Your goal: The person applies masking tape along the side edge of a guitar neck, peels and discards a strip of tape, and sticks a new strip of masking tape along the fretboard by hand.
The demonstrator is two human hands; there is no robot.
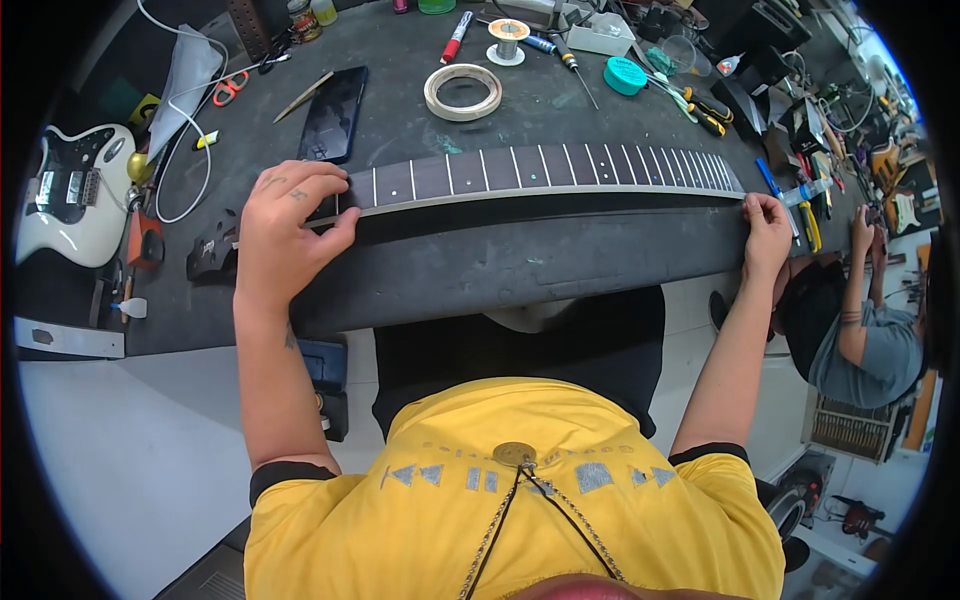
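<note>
Hands sit well apart: the left hand [293,222] curls over one end of the guitar neck [530,168], grip unclear; the right hand [767,235] pinches its other end, above the bench [398,45].

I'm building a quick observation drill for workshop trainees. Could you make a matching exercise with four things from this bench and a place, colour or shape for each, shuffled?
1. Guitar neck
2. Tape roll
3. Scissors
4. Round container

A. Teal
B. A pale ring lying flat
C. Stretching from left hand to right hand
D. Orange-red handles

Pairs: 1-C, 2-B, 3-D, 4-A
</note>
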